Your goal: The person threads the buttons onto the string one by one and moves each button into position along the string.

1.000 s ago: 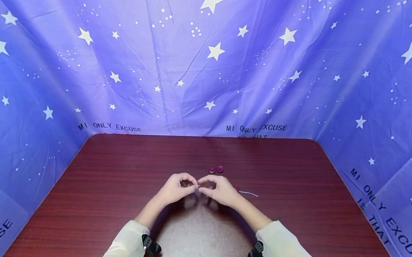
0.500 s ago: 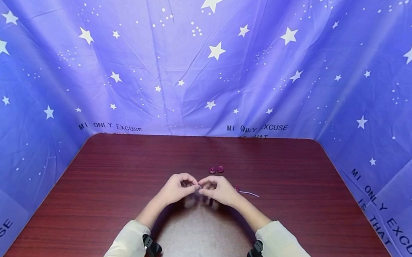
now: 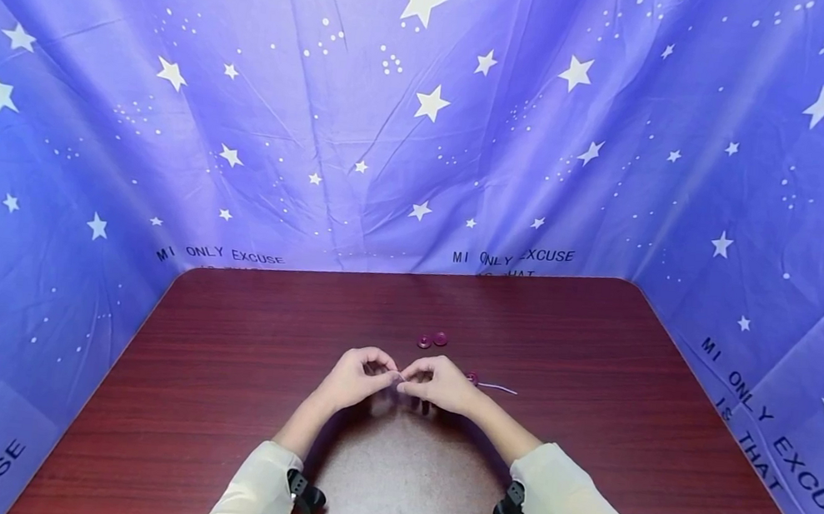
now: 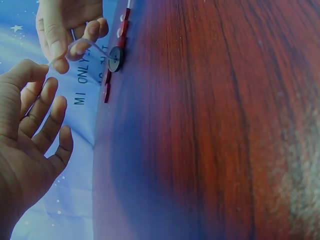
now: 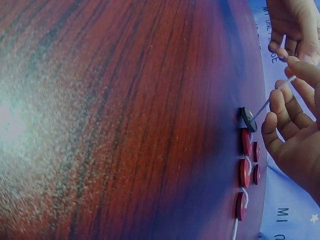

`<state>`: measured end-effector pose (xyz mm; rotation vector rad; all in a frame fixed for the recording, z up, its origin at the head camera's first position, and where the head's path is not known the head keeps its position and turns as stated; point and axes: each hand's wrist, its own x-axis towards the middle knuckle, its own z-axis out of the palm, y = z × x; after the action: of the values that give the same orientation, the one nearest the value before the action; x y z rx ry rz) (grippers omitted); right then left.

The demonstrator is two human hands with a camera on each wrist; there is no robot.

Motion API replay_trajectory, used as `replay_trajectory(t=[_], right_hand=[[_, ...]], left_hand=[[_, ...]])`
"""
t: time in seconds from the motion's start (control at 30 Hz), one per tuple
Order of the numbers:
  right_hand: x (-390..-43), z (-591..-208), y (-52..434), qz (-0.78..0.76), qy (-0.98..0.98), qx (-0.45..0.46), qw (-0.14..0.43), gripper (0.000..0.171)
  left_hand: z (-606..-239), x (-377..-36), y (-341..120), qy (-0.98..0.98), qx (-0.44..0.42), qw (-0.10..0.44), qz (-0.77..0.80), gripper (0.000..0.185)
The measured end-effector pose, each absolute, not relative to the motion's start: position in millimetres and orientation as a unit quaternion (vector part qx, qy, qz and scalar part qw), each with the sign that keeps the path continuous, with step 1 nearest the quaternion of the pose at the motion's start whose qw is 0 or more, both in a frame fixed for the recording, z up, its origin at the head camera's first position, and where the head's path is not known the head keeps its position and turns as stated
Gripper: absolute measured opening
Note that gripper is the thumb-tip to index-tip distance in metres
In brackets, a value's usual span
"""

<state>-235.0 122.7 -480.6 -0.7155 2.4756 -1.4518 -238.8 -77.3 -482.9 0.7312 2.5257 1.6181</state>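
Note:
Fingertip to fingertip, my left hand (image 3: 357, 379) and right hand (image 3: 441, 384) meet above the table. Thumb and forefinger of each pinch a thin white string (image 5: 272, 99) near its end; the exact end is too small to make out. From my fingers the string drops to a dark button (image 5: 248, 120), which stands tilted on the table. Beyond it the string threads through red buttons (image 5: 244, 172) lying in a row, and its tail (image 3: 500, 388) shows right of my right wrist. The right hand hides most of this row in the head view.
Two loose dark-red buttons (image 3: 432, 340) lie just beyond my hands. The reddish wood table (image 3: 246, 332) has a bright glare patch near the front. A purple star-printed curtain (image 3: 366, 118) surrounds its back and sides. Small black cameras (image 3: 307, 497) sit at both cuffs.
Both hands' fingertips have shifted very slightly to the right and toward me, still held together. The buttons and the string's tail lie where they were.

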Motion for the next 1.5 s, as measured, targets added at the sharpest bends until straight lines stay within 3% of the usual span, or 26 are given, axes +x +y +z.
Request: replay_trajectory(t=[0.8,1.0,1.17,1.5], right_hand=[[-235,-480,127,-0.531,0.812,-0.206,0.126,0.019],[-223,-460,126,-0.532,0.811,-0.213,0.119,0.019],[-217,-449,127,-0.538,0.809,-0.206,0.116,0.019],[-234,-483,138,-0.533,0.82,-0.186,0.1,0.019]], left_hand=[[-476,-235,-76,0.834,0.23,0.03,0.501,0.006],[-457,-224,-74,0.831,0.246,0.041,0.497,0.007],[-475,-233,-76,0.829,0.248,0.037,0.499,0.008],[-491,-250,-79,0.82,0.217,0.043,0.528,0.013]])
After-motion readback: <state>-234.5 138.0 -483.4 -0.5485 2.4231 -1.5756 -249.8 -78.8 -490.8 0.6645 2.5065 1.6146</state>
